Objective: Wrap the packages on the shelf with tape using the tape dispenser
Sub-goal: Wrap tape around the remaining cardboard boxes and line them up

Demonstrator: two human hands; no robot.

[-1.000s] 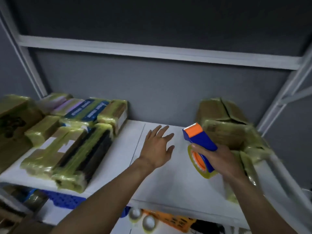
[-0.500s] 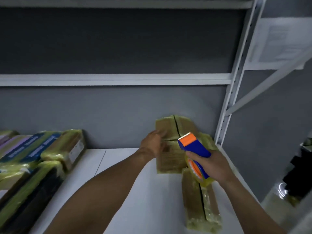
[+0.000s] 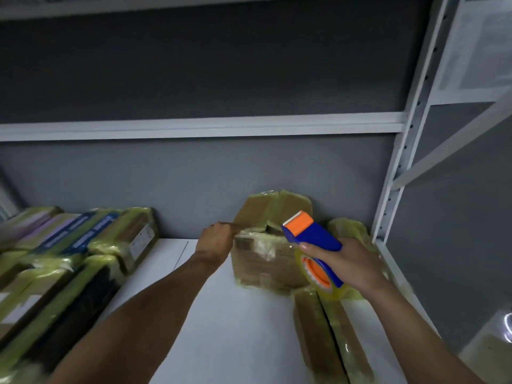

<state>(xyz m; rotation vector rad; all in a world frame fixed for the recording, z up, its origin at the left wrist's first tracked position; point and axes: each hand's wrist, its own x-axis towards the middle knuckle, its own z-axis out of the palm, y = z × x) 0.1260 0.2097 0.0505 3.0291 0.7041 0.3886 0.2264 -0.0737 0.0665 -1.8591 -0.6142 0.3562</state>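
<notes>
A stack of brown cardboard packages wrapped in yellowish tape sits at the back right of the white shelf (image 3: 238, 328). My left hand (image 3: 217, 239) grips the left top edge of the front package (image 3: 263, 261), fingers curled over it. A taller package (image 3: 273, 209) leans against the wall behind. My right hand (image 3: 343, 266) holds the blue and orange tape dispenser (image 3: 310, 239) with its tape roll, just in front of the packages, cutter pointing up. A long package (image 3: 329, 336) lies below my right hand.
Several taped packages (image 3: 72, 261) lie in rows along the left side of the shelf. A white metal upright (image 3: 401, 167) stands at the right edge. A grey wall closes the back. Another shelf beam (image 3: 194, 128) runs overhead.
My left hand went from flat on the shelf to the right stack and took hold of the front package. The view swung right and closer. My right hand kept the dispenser.
</notes>
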